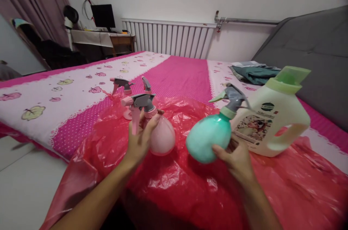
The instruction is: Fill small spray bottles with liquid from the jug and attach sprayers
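Note:
My left hand (pixel 143 132) is closed around the neck of a pink spray bottle (pixel 163 137), which has a grey and pink trigger head. In my right hand (pixel 235 153) is a green spray bottle (pixel 208 137), gripped by its round body and tilted, its grey head leaning right. Both bottles are over a red plastic sheet (pixel 174 183). Behind the left hand stands another pink trigger sprayer (pixel 122 85), its body partly hidden. One more grey spray head (pixel 146 84) shows just behind the held pink bottle.
A large cream detergent jug (pixel 272 117) with a green cap stands right of my right hand. Folded clothes (pixel 252 72) lie behind it on the pink patterned bed (pixel 185 74). A grey headboard (pixel 310 48) rises at the right. A desk with a monitor (pixel 103 16) is at the far left.

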Action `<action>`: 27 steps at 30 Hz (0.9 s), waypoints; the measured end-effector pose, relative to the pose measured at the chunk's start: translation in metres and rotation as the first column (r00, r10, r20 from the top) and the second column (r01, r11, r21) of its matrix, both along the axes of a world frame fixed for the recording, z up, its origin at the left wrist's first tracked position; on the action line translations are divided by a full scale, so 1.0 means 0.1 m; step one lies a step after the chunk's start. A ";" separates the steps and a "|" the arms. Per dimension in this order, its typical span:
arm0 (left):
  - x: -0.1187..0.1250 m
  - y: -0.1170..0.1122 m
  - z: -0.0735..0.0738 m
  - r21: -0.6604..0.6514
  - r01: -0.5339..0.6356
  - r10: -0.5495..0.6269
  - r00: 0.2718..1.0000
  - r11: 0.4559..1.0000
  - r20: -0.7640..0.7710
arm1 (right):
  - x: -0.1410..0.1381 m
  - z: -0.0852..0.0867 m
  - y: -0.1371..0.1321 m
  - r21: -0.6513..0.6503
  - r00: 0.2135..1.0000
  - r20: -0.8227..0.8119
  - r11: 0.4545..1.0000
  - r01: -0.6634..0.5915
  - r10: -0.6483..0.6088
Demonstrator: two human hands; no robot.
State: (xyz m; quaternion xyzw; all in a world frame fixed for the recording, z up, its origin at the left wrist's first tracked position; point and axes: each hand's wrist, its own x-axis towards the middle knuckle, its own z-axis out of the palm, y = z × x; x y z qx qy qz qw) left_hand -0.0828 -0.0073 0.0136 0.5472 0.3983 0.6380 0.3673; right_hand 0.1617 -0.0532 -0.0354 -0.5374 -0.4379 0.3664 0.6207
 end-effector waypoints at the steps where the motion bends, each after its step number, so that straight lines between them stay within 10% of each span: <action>1: 0.01 0.00 0.00 0.009 -0.004 0.004 1.000 1.000 0.003 | 0.01 0.00 -0.01 -0.003 1.000 0.005 1.000 -0.005 0.005; 27: 0.21 0.14 -0.09 0.013 -0.009 0.009 1.000 1.000 -0.011 | 0.13 0.19 -0.12 0.014 0.982 0.030 0.982 -0.190 0.189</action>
